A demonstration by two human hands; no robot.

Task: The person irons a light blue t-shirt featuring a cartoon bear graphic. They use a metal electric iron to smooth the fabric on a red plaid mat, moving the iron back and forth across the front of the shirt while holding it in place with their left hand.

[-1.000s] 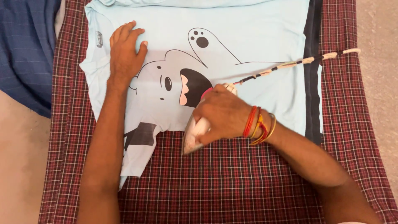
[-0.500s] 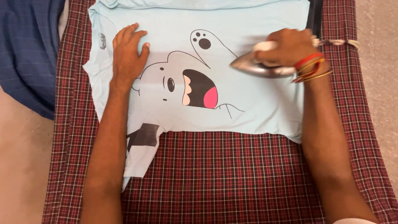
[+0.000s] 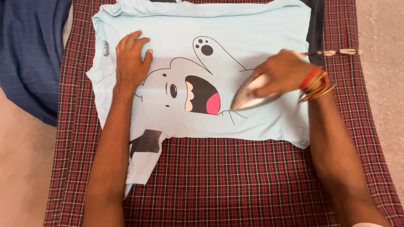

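On soft, light pale-blue cartoon-print T-shirt (image 3: 261, 29), flat left hand (image 3: 129, 59) pins cloth; right hand (image 3: 283, 72) seemingly grips the heavy metal iron's (image 3: 248, 96) top handle.

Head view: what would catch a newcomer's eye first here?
The pale blue T-shirt spread flat on the red checked cloth, with its cartoon print of an open-mouthed face at the middle. Just right of the print, the right hand grips a silvery iron on the shirt, bangles at the wrist. The left hand lies flat on the shirt's left part.
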